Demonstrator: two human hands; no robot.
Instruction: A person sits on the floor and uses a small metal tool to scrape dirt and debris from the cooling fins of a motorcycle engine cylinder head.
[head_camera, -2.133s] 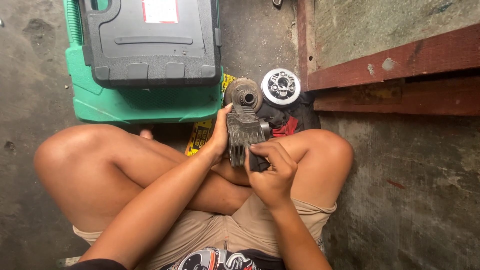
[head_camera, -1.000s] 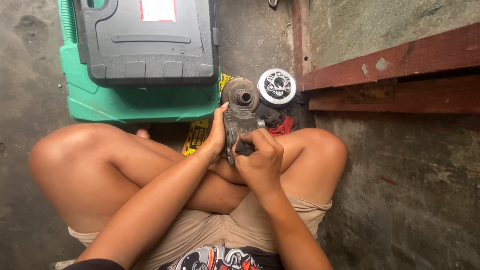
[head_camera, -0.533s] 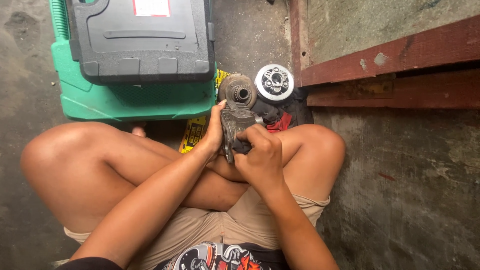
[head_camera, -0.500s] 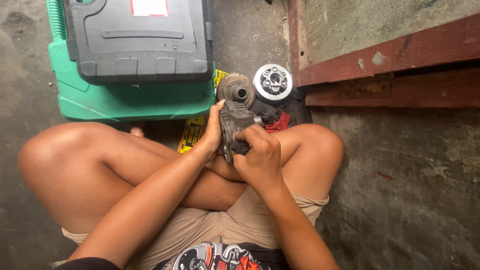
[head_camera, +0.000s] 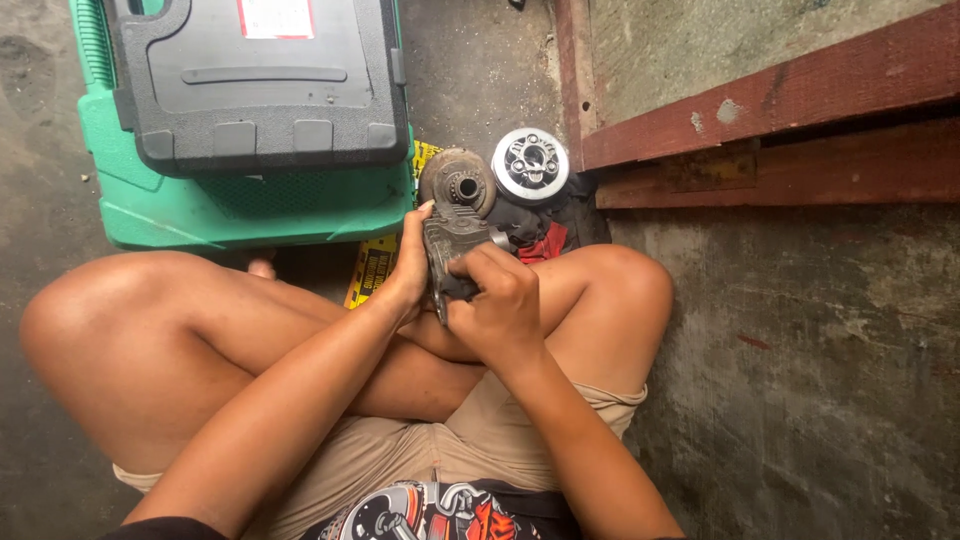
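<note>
Held upright between both hands, above the crossed shins: a grimy grey metal casting (head_camera: 452, 235), ribbed along its body, with a round rusty-brown hub at the top and a dark hole in the hub's middle. Steadied from its left side by the left hand (head_camera: 408, 268), fingers flat along the ribs, thumb up toward the hub. Gripped low at the front by the right hand (head_camera: 500, 310), fingers curled shut around the lower end; too hidden to tell whether a small tool sits inside the fist.

Judging by the scene, somewhere mid-job: part out and in hand, a second piece already set aside, nothing yet fitted back together. Hard to say more about what remains.

Just beside the hub, on the floor: a shiny round metal disc (head_camera: 530, 165) with dark cut-outs, resting on a crumpled black and red rag (head_camera: 545, 228). Under the casting, a yellow printed wrapper (head_camera: 372, 272), flat on the ground. Further left, a grey moulded plastic tool case (head_camera: 260, 85) stacked on a bigger green plastic case (head_camera: 240, 205), both with ribbed, pebbled surfaces. To the right, worn dark-red painted wooden beams (head_camera: 780, 105), chipped in spots. Everywhere below, rough, stained concrete floor (head_camera: 800, 350).
</note>
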